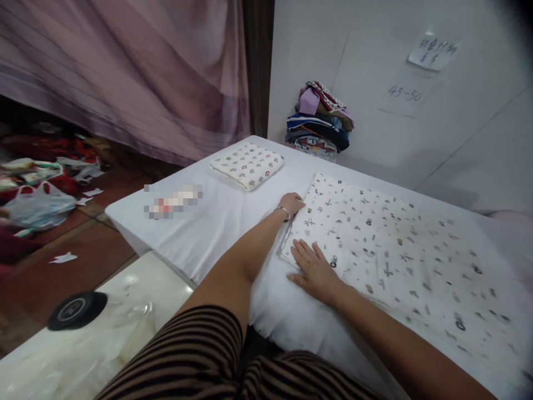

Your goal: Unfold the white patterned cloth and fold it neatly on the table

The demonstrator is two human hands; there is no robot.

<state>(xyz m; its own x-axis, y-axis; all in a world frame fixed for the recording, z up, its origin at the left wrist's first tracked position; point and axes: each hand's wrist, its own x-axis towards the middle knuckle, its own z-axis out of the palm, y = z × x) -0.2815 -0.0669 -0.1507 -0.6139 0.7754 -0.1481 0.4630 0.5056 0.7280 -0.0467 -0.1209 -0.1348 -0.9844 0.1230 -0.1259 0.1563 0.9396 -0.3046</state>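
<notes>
A long folded white cloth (387, 244) with small dark printed motifs lies flat on the white-covered table (225, 222). My left hand (291, 204), with a bracelet at the wrist, is at the cloth's far left corner, its fingers curled in on the edge. Nearer to me, my right hand (314, 269) rests flat on the near left corner, fingers spread, palm down. Beyond my left hand sits a smaller folded cloth (247, 165) with grey and red motifs; neither hand touches it.
A pixelated item (172, 201) lies at the table's left. Stacked folded clothes (318, 122) stand by the wall beyond the table. A black round object (77, 310) rests on a pale plastic-covered surface (125, 333) at lower left. Plastic bags (39, 205) and scraps lie on the floor.
</notes>
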